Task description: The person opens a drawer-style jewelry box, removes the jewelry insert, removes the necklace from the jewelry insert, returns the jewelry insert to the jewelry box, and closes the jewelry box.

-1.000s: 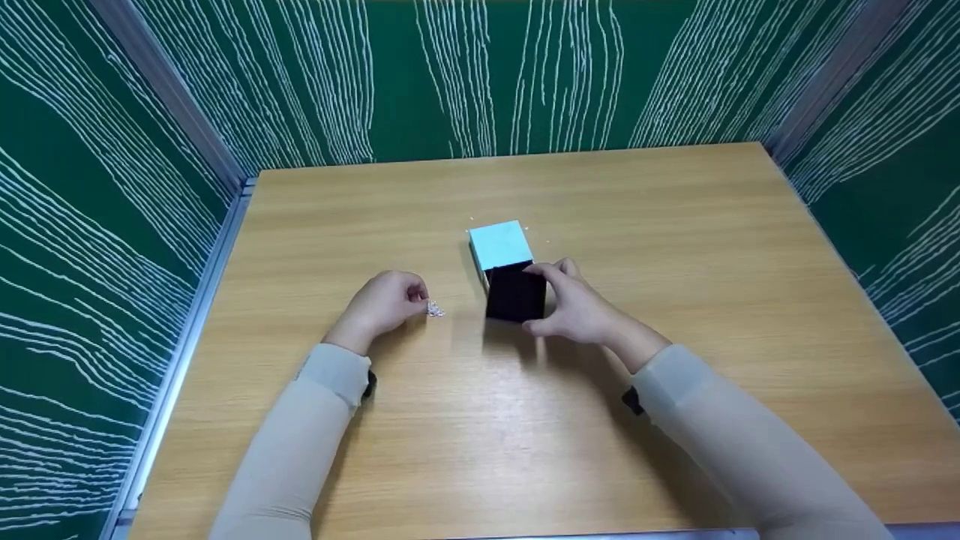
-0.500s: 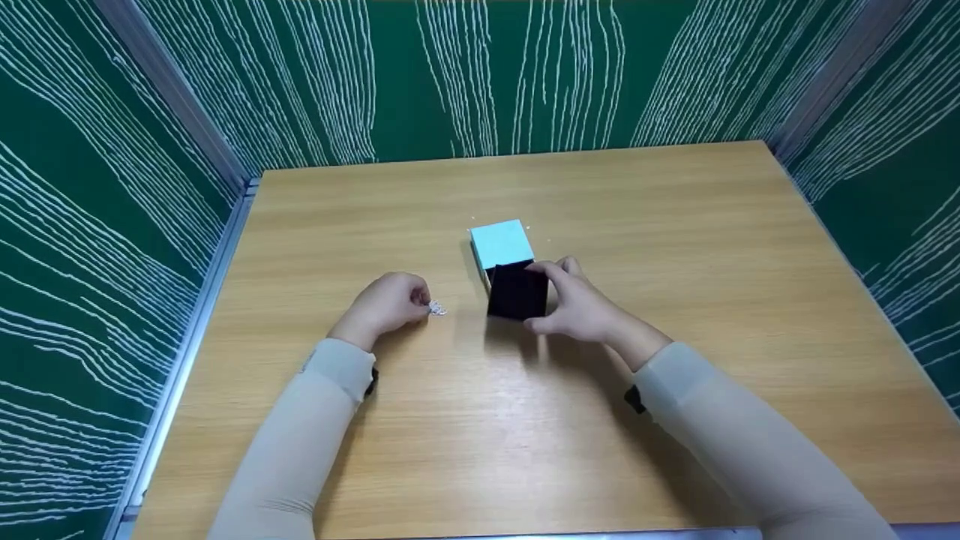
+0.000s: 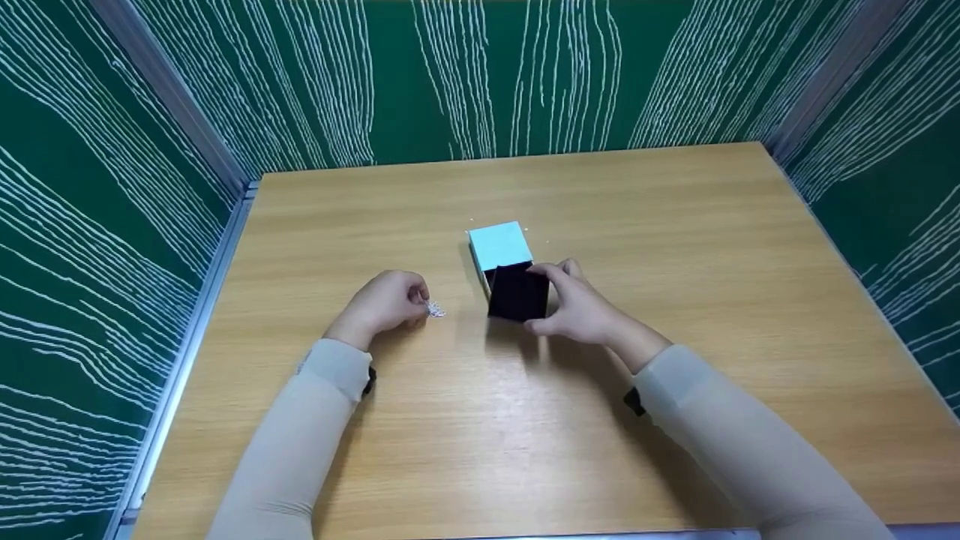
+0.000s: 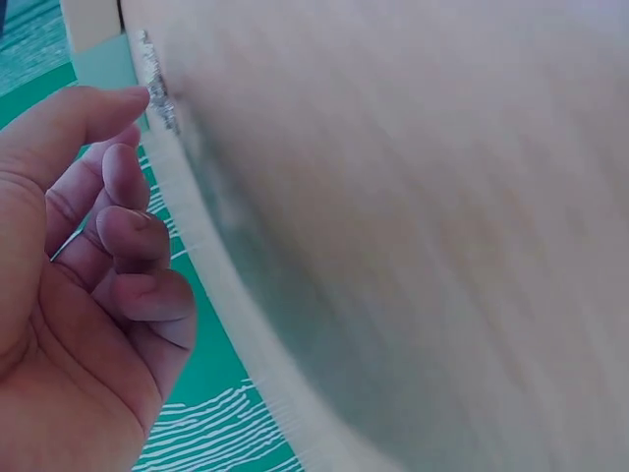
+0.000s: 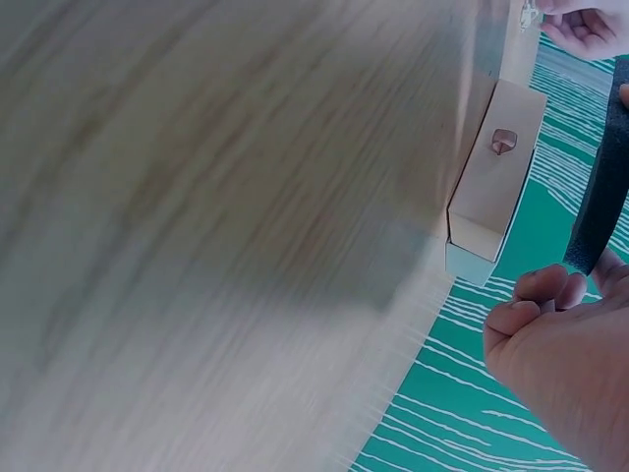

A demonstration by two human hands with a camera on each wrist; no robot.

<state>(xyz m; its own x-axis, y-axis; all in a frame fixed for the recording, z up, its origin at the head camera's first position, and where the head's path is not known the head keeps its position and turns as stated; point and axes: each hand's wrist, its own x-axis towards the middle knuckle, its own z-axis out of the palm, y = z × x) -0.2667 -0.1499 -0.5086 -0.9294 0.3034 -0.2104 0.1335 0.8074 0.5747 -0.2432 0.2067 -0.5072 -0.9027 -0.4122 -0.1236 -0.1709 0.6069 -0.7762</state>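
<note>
At the table's middle sits a light blue box. Its cream inside shows in the right wrist view, with a small brownish spot on the inner wall. My right hand grips a square black foam pad by its edge, thumb and fingers on opposite sides. The pad is tilted and held apart from the box, over its near end. To the left, my left hand pinches a small sparkling silver chain-like piece between thumb and forefinger, low over the wood. Its other fingers are curled.
Tiny white specks lie on the wooden table around the box's far end. Green walls with white wavy lines stand behind the table and along both sides, with grey metal posts at the corners.
Hardly anything differs. The black foam pad has shifted very slightly to the right in the right hand; the left hand stays at the silver piece, and the box stays put.
</note>
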